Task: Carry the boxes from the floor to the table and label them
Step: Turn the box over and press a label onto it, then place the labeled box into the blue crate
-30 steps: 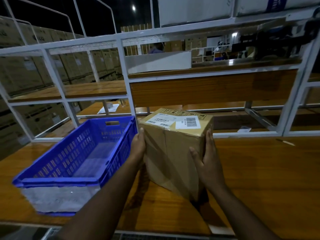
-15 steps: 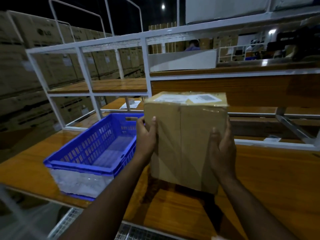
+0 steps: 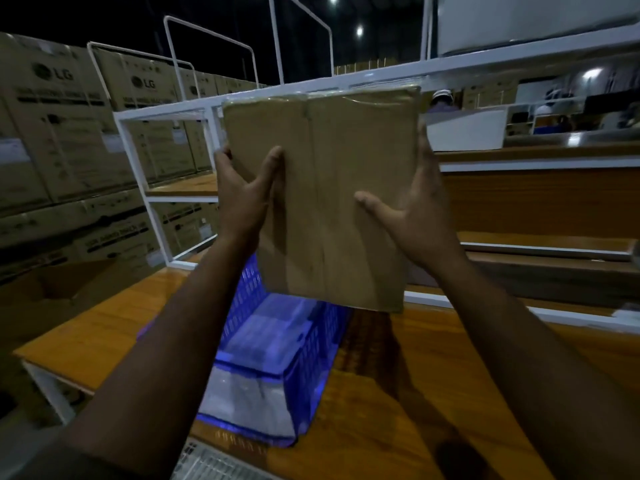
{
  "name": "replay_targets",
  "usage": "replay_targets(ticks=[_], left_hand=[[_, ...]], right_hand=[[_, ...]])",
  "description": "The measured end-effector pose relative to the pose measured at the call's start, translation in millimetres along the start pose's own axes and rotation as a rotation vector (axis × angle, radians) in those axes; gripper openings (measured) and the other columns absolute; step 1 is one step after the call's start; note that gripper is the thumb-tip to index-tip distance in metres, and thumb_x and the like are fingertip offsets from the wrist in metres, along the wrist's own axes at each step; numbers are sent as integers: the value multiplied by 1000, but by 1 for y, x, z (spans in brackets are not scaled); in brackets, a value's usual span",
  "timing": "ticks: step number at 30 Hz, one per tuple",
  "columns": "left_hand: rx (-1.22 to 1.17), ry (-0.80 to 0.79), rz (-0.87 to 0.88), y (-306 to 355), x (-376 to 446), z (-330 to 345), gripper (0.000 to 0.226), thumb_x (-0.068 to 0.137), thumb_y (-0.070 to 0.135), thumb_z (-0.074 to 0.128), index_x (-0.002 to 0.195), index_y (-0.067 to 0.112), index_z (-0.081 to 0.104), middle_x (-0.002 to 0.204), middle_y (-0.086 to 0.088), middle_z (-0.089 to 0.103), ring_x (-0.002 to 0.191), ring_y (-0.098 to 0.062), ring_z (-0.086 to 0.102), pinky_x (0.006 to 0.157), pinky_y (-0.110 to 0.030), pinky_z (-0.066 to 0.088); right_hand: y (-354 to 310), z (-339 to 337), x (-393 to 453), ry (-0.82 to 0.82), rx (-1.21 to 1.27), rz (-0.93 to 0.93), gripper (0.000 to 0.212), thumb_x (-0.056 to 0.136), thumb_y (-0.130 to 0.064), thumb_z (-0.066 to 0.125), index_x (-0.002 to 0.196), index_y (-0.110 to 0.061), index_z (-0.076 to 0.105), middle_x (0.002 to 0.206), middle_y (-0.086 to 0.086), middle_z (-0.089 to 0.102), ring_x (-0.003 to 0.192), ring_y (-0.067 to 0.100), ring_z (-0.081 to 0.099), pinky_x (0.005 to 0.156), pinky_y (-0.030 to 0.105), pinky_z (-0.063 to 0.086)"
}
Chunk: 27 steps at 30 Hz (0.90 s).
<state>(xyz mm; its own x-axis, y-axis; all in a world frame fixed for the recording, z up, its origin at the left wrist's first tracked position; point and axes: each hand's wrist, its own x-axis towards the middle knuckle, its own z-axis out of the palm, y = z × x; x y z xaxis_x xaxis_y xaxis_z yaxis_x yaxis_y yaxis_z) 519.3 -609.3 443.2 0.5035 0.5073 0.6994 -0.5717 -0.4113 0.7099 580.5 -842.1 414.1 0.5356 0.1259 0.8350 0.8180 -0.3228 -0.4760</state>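
cardboard box (image 3: pixel 332 188) is being held up in the air by two hands, above the wooden table (image 3: pixel 450 375). it is not touching the table. its taped brown side is being turned toward the camera. shiny clear tape is being seen along its top edge.

left hand (image 3: pixel 242 199) is being pressed on the left side of the box. its thumb is being laid on the front face, and its fingers are being curled round the left edge. right hand (image 3: pixel 412 220) is being pressed on the right side. its thumb is being spread wide across the front, and its fingers are being hidden behind the right edge, so how they are lying cannot be told.

blue crate (image 3: pixel 277 358) is being seen on the table, just under the box and between the two arms. something pale is being seen at its near end, but it is too blurry to tell what it is.

white metal rack (image 3: pixel 138 161) is being seen behind the table, with wooden shelves (image 3: pixel 536 199) in it. big brown cartons (image 3: pixel 59 133) with "lg" on them are being stacked at the left, well apart from the box. two ceiling lights (image 3: pixel 360 29) are being seen in the dark above.
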Motion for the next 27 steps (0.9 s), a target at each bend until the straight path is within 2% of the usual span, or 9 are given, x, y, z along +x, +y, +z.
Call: replay_targets(ticks=[2,5,8,15,18,23,27], left_hand=[[19,-14,20,-18,22,-22,81,80,46,82,142,13,42,136,-1,58,120,-9,60,96,-27,55],[36,-71,10,-57,50,-51,90,70,46,90,142,19,43,135,2,59,121,-11,60,99,-38,55],[84,-160,-24,-103,80,-79,97,65,43,93,144,23,40,139,3,56,124,-11,58,101,-42,54],[293,-404,-90,-196,137,-117,94,72,25,90,148,23,35,147,0,47,128,-13,48,107,-39,47],[261,-428,-88,-226,153,-126,96,71,22,90,149,20,34,148,-1,48,133,-17,48,109,-43,47],[246,-464,-74,-262,164,-125,92,74,16,88,148,20,34,147,0,47,134,-16,46,108,-44,47],[322,-479,-91,-290,149,-115,93,75,17,88,149,21,33,145,-2,48,131,-20,47,106,-46,48]], right_hand=[[1,31,14,-67,-9,-1,120,79,-50,79,160,-21,-5,167,4,12,150,23,22,116,53,34],[5,80,27,-108,-19,57,123,75,-43,84,160,-25,-3,164,3,22,147,22,30,114,52,38],[13,131,33,-107,-39,104,122,73,-39,86,159,-26,1,162,2,26,145,21,33,113,51,40],[31,217,45,-86,-148,188,115,77,-32,84,160,-22,4,160,5,31,142,22,37,113,44,39],[33,242,52,-70,-175,227,115,77,-28,85,159,-25,5,157,4,36,140,21,40,109,40,40],[43,270,43,-37,-210,295,114,76,-25,86,159,-26,7,156,1,36,139,17,39,105,32,35],[63,284,21,-22,-276,373,111,73,-27,87,157,-25,14,154,2,39,139,20,41,109,45,42]])
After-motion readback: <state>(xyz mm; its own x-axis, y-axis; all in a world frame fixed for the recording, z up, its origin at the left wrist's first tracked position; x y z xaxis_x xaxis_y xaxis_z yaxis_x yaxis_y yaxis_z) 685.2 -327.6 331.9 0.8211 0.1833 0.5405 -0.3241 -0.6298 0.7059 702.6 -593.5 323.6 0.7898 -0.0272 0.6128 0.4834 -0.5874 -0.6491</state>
